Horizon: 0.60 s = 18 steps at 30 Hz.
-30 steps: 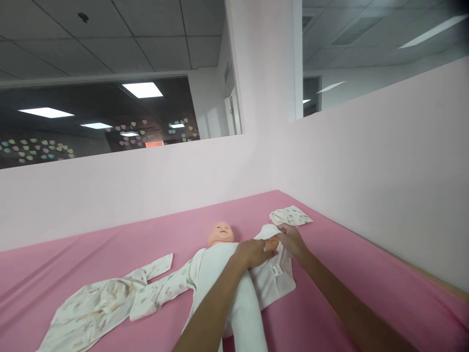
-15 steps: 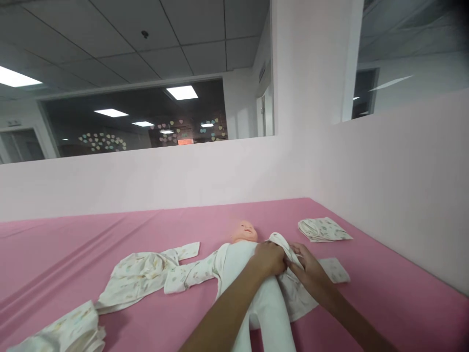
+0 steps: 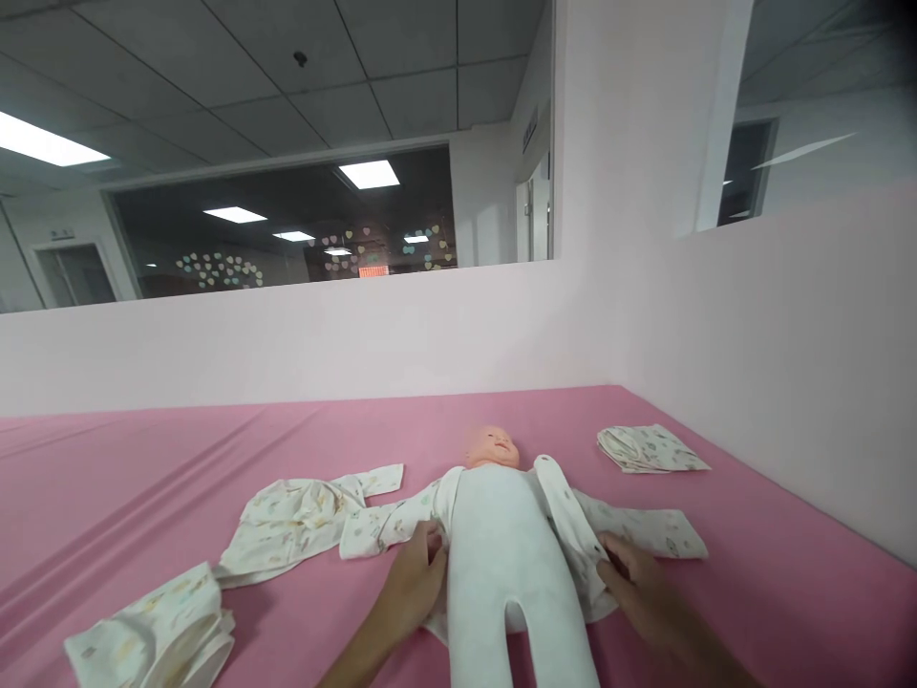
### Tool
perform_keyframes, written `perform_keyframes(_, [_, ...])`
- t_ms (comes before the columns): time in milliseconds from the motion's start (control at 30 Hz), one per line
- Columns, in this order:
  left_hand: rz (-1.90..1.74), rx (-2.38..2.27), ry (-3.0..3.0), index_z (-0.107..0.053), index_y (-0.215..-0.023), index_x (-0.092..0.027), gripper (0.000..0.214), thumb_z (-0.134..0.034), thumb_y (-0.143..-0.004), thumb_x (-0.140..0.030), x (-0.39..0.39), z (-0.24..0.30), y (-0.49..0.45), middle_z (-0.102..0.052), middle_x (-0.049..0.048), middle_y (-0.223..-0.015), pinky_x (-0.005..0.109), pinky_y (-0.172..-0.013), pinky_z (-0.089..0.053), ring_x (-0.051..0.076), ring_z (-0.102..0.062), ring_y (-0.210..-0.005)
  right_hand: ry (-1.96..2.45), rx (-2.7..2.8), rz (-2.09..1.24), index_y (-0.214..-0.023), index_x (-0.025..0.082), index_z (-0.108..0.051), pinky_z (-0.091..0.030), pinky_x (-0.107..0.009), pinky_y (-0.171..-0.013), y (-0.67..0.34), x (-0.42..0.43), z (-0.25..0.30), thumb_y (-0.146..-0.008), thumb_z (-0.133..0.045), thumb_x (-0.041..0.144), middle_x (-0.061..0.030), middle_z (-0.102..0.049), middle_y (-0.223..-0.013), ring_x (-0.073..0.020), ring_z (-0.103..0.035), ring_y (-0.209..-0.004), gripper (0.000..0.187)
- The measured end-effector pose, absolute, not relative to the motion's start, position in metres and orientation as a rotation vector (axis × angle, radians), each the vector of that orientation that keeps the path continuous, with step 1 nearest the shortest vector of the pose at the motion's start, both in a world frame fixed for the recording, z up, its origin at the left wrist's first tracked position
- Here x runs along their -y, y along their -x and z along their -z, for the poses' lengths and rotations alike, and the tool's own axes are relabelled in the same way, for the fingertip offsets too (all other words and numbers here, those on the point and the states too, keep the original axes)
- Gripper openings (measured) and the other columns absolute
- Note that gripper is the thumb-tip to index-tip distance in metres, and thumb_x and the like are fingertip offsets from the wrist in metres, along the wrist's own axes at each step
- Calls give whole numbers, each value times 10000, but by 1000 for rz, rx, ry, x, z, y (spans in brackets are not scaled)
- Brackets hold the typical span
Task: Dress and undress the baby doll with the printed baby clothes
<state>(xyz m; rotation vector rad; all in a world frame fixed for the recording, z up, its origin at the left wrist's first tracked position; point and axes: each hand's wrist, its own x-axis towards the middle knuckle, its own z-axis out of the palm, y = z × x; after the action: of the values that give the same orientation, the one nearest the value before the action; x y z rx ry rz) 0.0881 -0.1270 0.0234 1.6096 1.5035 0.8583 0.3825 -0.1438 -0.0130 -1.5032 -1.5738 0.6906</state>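
A baby doll with a smooth, peach-coloured head and a stuffed white cloth body (image 3: 501, 545) lies on its back at the lower centre of the frame. Its head points up the frame, turned towards the right; its legs sit slightly apart and run off the bottom edge. Beneath it spreads a white cotton long-sleeved baby garment with small printed motifs (image 3: 577, 526), open at the front, baring chest and belly. Its sleeves stretch left and right; whether arms fill them is unclear. The right-hand front edge is turned back, showing small dark dots.
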Motion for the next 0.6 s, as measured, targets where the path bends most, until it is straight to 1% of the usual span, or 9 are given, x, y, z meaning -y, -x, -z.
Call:
perform_keyframes(67, [-832, -1404, -1469, -505, -1156, -172, 348, -474, -845, -326, 126, -24, -88, -640, 83, -1073, 317, -864, -442, 216, -588, -1003, 1402, 1533, -892, -692, 216, -441, -370, -253, -594, -372, 148, 5, -759, -428, 369, 22, -424, -650, -151, -412, -631, 167])
perform_keyframes(133, [-855, -1373, -1343, -524, -1137, -165, 344, -506, -821, -299, 122, -24, -89, -645, 80, -1053, 294, -835, -453, 205, -597, -983, 1342, 1498, -1015, -701, 215, -437, -371, -245, -604, -364, 156, -4, -787, -428, 398, 23, -411, -678, -144, -395, -649, 202])
perform_keyframes(167, [-870, -1383, -1304, -544, -1098, -164, 318, -517, -809, -295, 119, -24, -90, -651, 72, -1011, 281, -794, -460, 197, -605, -939, 1327, 1490, -1043, -697, 216, -424, -369, -242, -604, -361, 160, -9, -800, -425, 404, 25, -398, -685, -140, -384, -651, 215])
perform_keyframes(233, [-877, -1419, -1275, -579, -982, -166, 242, -521, -800, -314, 114, -22, -90, -647, 47, -886, 252, -660, -451, 171, -596, -787, 1319, 1513, -1063, -683, 218, -395, -363, -238, -596, -356, 166, -16, -802, -429, 397, 31, -369, -678, -134, -365, -641, 218])
perform_keyframes(300, [-863, -1462, -1279, -586, -868, -167, 196, -522, -794, -337, 109, -20, -91, -611, 21, -768, 221, -547, -391, 139, -540, -655, 1332, 1557, -1007, -654, 220, -348, -347, -235, -575, -353, 168, -19, -788, -448, 382, 39, -334, -655, -127, -346, -617, 233])
perform_keyframes(333, [-856, -1475, -1281, -581, -830, -168, 185, -526, -789, -340, 107, -19, -91, -591, 11, -734, 212, -519, -362, 128, -513, -621, 1348, 1573, -966, -644, 222, -328, -338, -234, -562, -351, 169, -18, -784, -455, 379, 42, -321, -643, -124, -338, -602, 245])
perform_keyframes(400, [-851, -1474, -1277, -570, -806, -174, 160, -520, -782, -324, 105, -18, -93, -573, 3, -721, 209, -518, -350, 124, -497, -617, 1403, 1593, -883, -644, 224, -332, -335, -236, -549, -349, 169, -15, -776, -467, 388, 47, -332, -620, -121, -343, -576, 250])
perform_keyframes(500, [-860, -1458, -1298, -547, -815, -184, 127, -485, -786, -291, 106, -18, -96, -574, 9, -776, 232, -601, -384, 140, -516, -694, 1504, 1638, -754, -678, 225, -426, -373, -251, -567, -347, 174, -10, -746, -508, 421, 33, -426, -624, -139, -409, -585, 223])
perform_keyframes(600, [-875, -1478, -1342, -487, -741, -188, 134, -460, -801, -305, 108, -19, -97, -515, -1, -741, 254, -643, -370, 139, -469, -691, 1540, 1704, -681, -717, 232, -488, -404, -267, -594, -348, 182, -10, -757, -501, 406, 3, -504, -682, -167, -467, -630, 179])
